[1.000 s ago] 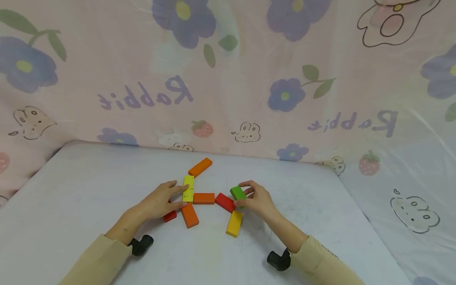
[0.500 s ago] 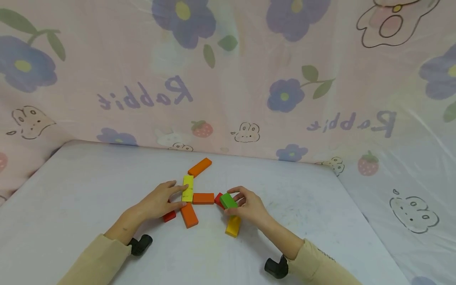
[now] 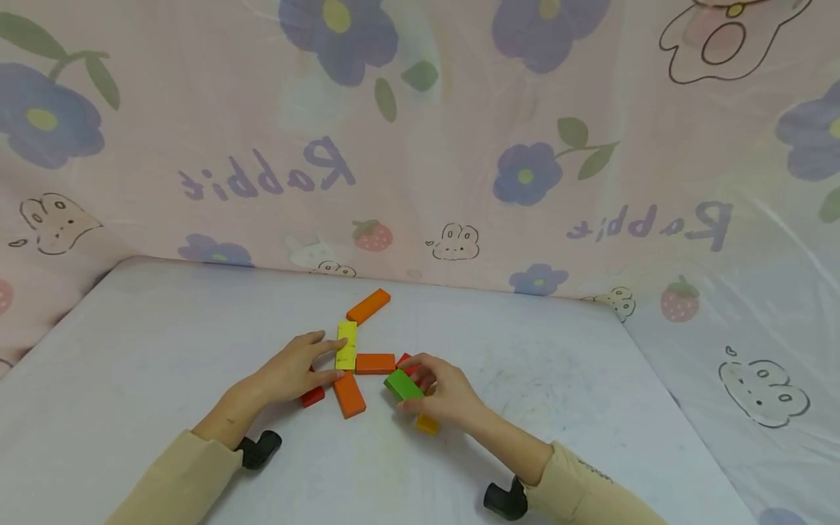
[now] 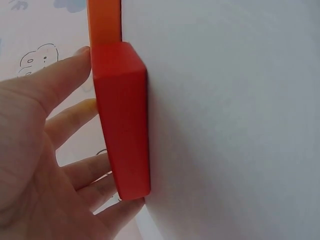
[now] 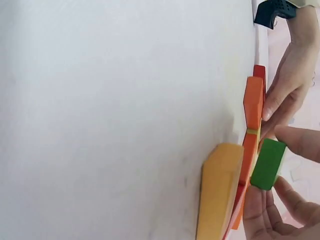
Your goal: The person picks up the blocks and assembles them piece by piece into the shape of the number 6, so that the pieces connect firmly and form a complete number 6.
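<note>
My right hand (image 3: 453, 394) pinches a green block (image 3: 403, 384) between thumb and fingers, held above the table just in front of a middle orange block (image 3: 376, 364). Behind that hand, a red block (image 3: 407, 362) and a darker yellow block (image 3: 427, 424) are partly covered. My left hand (image 3: 289, 370) lies over the left end of the layout. Its index fingertip touches a bright yellow block (image 3: 345, 357), and its thumb reaches where this meets a slanted orange block (image 3: 350, 397). Under the left palm, another red block (image 4: 124, 135) shows up close in the left wrist view.
One more orange block (image 3: 369, 306) lies slanted at the far end of the bright yellow one. All the blocks lie on a white table (image 3: 590, 408). A printed fabric curtain (image 3: 420, 160) rises along its back edge.
My right hand has carried the green block left and toward me, from beside the right red block to in front of the middle orange one. The left hand has stayed in place.
</note>
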A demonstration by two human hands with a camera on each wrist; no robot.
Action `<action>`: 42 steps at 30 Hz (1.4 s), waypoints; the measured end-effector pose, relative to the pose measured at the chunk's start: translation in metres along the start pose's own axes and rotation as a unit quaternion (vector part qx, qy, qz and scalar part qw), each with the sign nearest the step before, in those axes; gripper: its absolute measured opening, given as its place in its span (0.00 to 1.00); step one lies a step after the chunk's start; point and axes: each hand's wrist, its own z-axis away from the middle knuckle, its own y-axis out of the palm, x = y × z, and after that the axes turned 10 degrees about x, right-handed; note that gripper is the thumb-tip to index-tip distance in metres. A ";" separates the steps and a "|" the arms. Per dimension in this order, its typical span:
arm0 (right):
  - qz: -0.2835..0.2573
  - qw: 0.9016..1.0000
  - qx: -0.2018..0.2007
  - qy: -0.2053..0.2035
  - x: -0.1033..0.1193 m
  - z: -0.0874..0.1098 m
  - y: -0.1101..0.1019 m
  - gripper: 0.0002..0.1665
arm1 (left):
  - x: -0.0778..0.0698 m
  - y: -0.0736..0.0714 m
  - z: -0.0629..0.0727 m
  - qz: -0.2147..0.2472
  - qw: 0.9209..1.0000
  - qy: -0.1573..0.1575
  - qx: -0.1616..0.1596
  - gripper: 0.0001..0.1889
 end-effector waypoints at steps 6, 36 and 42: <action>0.010 0.999 0.030 -0.008 0.004 -0.001 0.010 0.26 | 0.001 0.000 0.002 -0.003 1.000 0.000 0.000 0.31; 0.044 0.993 0.105 -0.034 0.010 -0.004 0.027 0.26 | 0.000 -0.002 -0.002 -0.003 1.000 0.000 -0.007 0.31; 0.042 0.992 0.113 -0.038 0.012 -0.002 0.029 0.27 | 0.001 -0.001 -0.002 -0.004 1.000 0.002 -0.007 0.30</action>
